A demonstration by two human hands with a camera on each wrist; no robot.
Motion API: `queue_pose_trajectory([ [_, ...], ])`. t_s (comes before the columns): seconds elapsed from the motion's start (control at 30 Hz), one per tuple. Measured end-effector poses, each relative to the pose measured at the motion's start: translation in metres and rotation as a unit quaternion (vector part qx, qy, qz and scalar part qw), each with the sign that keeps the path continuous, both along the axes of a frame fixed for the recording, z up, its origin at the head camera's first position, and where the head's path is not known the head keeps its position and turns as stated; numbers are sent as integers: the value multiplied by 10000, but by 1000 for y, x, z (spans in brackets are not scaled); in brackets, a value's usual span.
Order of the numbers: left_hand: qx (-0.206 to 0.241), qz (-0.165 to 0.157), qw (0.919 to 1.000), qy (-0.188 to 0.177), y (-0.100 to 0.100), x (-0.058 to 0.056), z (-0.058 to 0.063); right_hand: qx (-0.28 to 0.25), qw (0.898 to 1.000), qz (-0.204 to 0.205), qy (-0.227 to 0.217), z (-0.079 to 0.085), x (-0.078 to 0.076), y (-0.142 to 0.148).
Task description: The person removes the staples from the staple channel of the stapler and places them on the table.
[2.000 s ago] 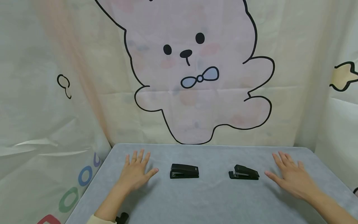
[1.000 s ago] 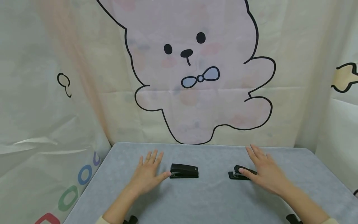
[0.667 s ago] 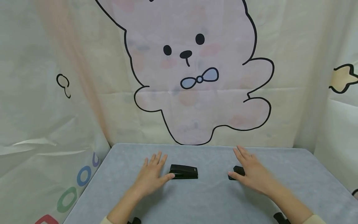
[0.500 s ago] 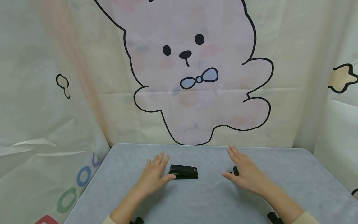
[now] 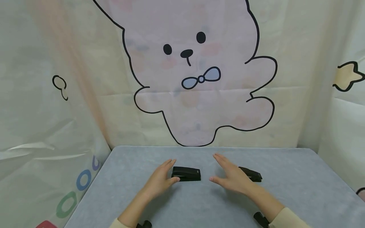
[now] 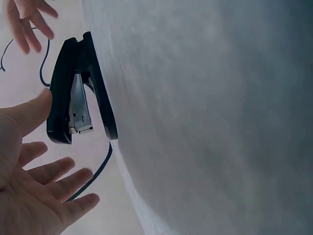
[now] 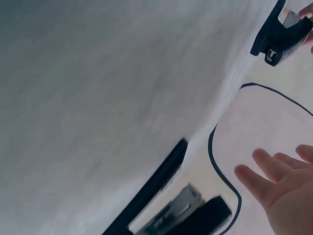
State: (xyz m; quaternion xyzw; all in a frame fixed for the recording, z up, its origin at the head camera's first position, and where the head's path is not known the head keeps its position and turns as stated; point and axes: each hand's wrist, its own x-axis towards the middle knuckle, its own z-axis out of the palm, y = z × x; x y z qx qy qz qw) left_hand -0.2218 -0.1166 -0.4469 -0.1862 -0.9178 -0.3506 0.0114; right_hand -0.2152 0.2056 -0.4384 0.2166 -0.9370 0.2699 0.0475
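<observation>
The table (image 5: pixel 196 207) is cropped at its near edge. The right hand (image 5: pixel 232 175) hides the left end of the stapler (image 5: pixel 252 174) nearer the right edge; the mark (image 5: pixel 198 171) on the other stapler (image 5: pixel 186 173), nearer the left edge, is too small to read.

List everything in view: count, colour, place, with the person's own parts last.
Table: 1, blue-grey, lower head view.
Left stapler: 1, black, near table centre.
Right stapler: 1, black, right on table, partly hidden.
Backdrop: 1, mostly cream, behind the table.
Cartoon animal: 1, pale pinkish, on backdrop.
Bow: 1, light blue, on cartoon animal.
Star: 1, yellow, backdrop's right side.
Coloured outlines: 4, purple, blue, green, red, lower left.
Curl: 1, black, backdrop's left.
Cut-off shape: 1, pinkish, right edge.
Wrist cameras: 2, black, at the wrists.
Sleeves: 2, cream, lower edge.
Left hand: 1, bare, beside left stapler, contact unclear.
Right hand: 1, bare, partly hiding right stapler.
</observation>
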Motion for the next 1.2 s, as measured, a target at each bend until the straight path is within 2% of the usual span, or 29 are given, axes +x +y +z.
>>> queue_pose_trajectory([
  [0.27, 303, 35, 9992, -266, 4, -2, 1, -253, 9953, -52, -935, -6, -9, -27],
  [0.4, 426, -19, 9988, -231, 5, -4, 2, -525, 9904, 68, -1274, -9, -12, -37],
  [0.57, 709, -58, 9970, -303, 6, -6, 1, -753, 9864, 355, -1418, -11, -14, -43],
  [0.67, 860, -86, 9951, -473, 5, -7, 1, -803, 9848, 509, -1452, -12, -16, -46],
  [0.83, 908, -108, 9937, -649, 7, -8, 2, -872, 9843, 693, -1367, -15, -20, -49],
  [1.2, 867, -58, 9935, -740, 5, -14, 2, -1004, 9836, 388, -1449, -19, -31, -56],
])
